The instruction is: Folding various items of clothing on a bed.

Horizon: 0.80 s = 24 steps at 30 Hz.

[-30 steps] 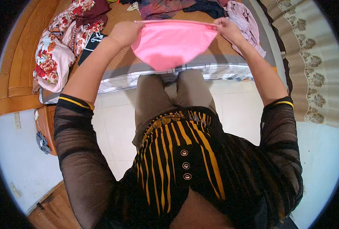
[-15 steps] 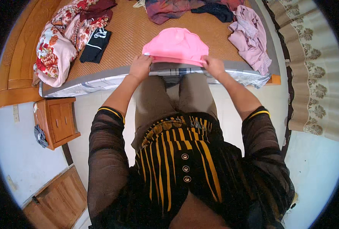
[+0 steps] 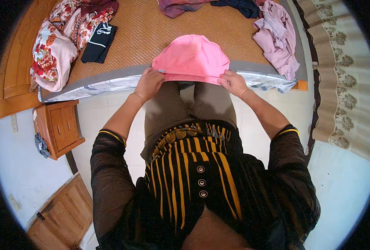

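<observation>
Pink cloth [image 3: 191, 54], spread at the near edge of the woven mat [image 3: 139, 37].
My left hand [image 3: 150, 84] and right hand [image 3: 236, 84] pinch its near corners, seemingly to draw that edge straight; whether its far part touches down, I can't tell.

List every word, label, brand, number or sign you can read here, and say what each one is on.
No text can be read.
Pink garment: a small pale tag by the left hand, too small to show any print.
Black cloth: a white design, no letters clear.
Buttons: too small to tell whether they are marked.
</observation>
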Motion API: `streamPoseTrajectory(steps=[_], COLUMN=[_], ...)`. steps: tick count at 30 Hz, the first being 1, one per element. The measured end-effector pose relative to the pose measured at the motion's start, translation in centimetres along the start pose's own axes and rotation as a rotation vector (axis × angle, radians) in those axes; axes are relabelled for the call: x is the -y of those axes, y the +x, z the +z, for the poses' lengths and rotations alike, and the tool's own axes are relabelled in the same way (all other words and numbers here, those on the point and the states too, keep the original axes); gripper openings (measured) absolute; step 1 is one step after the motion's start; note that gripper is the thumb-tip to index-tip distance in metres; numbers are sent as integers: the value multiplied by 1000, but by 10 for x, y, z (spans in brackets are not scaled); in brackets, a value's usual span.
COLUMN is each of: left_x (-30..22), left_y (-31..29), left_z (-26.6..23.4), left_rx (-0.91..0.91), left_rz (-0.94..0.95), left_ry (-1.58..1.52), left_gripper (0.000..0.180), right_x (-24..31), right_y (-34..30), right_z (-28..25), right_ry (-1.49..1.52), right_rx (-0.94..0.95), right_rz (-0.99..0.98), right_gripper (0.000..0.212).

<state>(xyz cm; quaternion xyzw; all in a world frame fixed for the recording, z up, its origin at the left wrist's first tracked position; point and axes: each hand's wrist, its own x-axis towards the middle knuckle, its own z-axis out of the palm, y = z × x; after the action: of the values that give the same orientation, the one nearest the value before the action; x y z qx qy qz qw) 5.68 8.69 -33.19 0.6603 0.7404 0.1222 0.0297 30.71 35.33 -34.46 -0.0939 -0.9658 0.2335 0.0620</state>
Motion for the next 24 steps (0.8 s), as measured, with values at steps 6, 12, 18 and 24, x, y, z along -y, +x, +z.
streamPoseTrajectory(steps=[6, 12, 18, 24], left_x=[20, 60, 24, -15], left_y=[45, 117, 117, 111], left_z=[-24, -25, 10, 72], left_rx=[-78, -191, -251, -142], left_rz=[-114, -369, -169, -179], left_ry=[-150, -350, -96, -76], left_gripper=[10, 20, 36, 61], right_x=[-41, -54, 13, 13], right_y=[36, 129, 142, 119], right_z=[2, -41, -28, 49], right_ry=[381, 477, 34, -23], right_rx=[-90, -152, -461, -281], right_rz=[366, 617, 12, -52], right_gripper=[36, 36, 28, 43])
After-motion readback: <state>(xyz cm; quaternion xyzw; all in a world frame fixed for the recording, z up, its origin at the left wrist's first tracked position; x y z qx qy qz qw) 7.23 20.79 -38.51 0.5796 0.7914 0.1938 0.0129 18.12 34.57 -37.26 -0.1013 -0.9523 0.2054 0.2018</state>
